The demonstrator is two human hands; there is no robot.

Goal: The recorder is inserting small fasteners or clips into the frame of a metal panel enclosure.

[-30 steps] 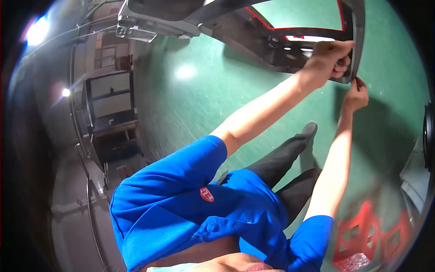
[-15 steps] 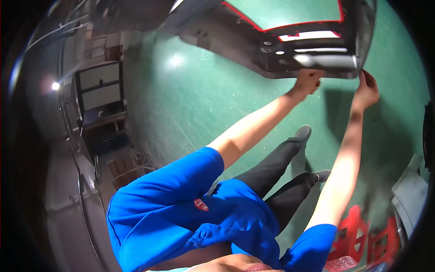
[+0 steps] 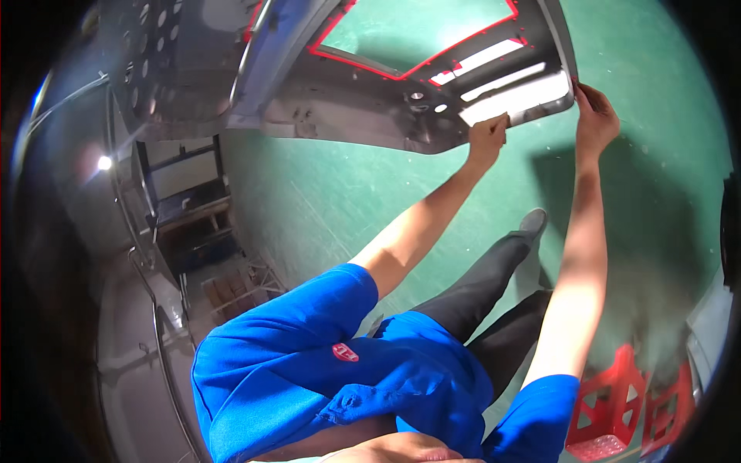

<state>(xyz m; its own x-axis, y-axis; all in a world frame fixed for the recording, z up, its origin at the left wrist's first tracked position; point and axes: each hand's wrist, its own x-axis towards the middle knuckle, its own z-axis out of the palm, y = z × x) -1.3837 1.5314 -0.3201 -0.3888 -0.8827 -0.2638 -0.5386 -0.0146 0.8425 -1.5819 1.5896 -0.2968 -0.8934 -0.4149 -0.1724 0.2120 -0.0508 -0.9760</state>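
A large dark panel, shaped like a vehicle door [image 3: 370,116], spans the top of the view. Red edging runs around its window-like opening, and bright reflections lie along its near right part. My left hand [image 3: 487,139] is closed on the panel's near edge, fingers curled over the rim. At the panel's right edge, close to the corner, my right hand [image 3: 597,116] pinches the rim between thumb and fingers. Both arms are stretched far forward. The fingertips of my left hand are partly hidden.
A grey body part with round holes [image 3: 158,54] adjoins the panel at the upper left. Red plastic stools [image 3: 617,405] stand at lower right, beside pale sheets [image 3: 708,324]. On the left are a dark frame rack [image 3: 189,204] and a long bent tube [image 3: 160,324]. The floor is green.
The panel has swung left, and its right edge now shows at a steeper slant. Both hands moved left with it, still on its edge; more of the holed grey part shows.
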